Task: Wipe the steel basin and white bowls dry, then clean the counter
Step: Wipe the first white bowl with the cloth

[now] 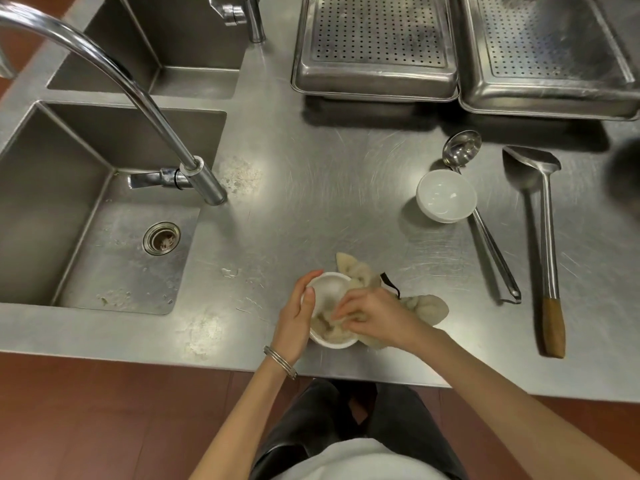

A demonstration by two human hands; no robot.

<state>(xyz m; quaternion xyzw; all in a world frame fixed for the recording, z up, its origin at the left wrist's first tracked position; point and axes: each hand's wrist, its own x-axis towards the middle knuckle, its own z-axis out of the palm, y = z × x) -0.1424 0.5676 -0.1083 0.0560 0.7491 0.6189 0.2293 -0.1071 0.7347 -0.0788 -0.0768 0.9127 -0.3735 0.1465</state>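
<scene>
Grip | left hand [298, 317] curled round bowl [329, 289]; right hand [374, 315] bunches cloth [429, 306] inside (slightly blurred)

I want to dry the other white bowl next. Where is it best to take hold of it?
Probably take the white bowl by its near left rim, coming from the near left. It stands upright and open, so the rim is free there; the ladle runs along its far and right side.
</scene>
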